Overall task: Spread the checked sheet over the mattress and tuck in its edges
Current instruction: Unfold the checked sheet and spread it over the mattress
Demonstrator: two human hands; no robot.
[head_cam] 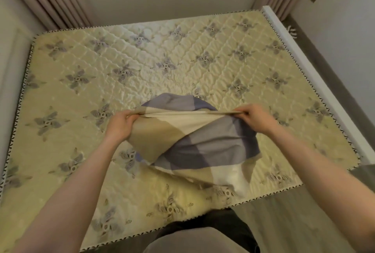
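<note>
The left hand [119, 124] and the right hand [256, 118] each pinch one edge of the checked sheet [194, 143], pulled taut between them; the rest hangs bunched below the hands. The mattress [85, 94] lies bare, so spreading has barely begun and all tucking remains.

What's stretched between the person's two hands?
In the head view, a taut edge of the blue, tan and cream checked sheet spans left hand to right hand.

Head cam, high at bed's foot, looks down over whole mattress [182, 59].
</note>
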